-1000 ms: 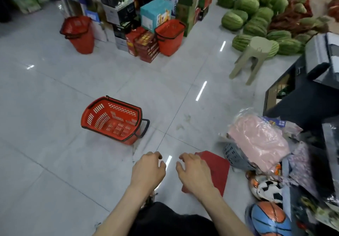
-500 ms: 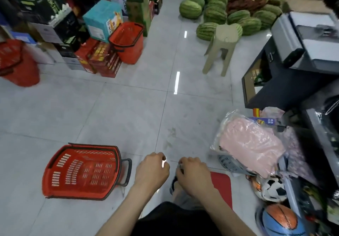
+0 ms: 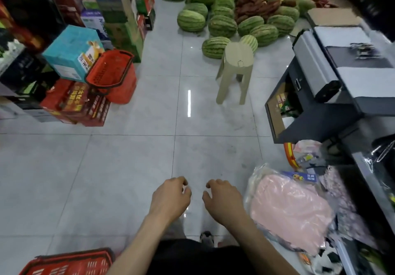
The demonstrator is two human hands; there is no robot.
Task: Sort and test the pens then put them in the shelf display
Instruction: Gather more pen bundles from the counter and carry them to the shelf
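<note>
Your left hand (image 3: 171,197) and right hand (image 3: 223,200) hover loosely curled, empty; one near basket (image 3: 70,263), one far basket (image 3: 111,71), one stool (image 3: 236,69).

The left hand (image 3: 171,197) and the right hand (image 3: 224,200) hang side by side, apart, over the floor (image 3: 128,168) at the bottom centre. A basket (image 3: 70,262) lies on the floor in the lower left corner. Further off on the left stand stacked boxes (image 3: 70,50), with a second basket (image 3: 113,76) just beside them. Ahead, a stool (image 3: 236,71) stands just before a heap of watermelons (image 3: 222,25). A worktop (image 3: 352,82) runs along the right. Bagged goods (image 3: 290,210) lie at its foot, right of the right hand.
</note>
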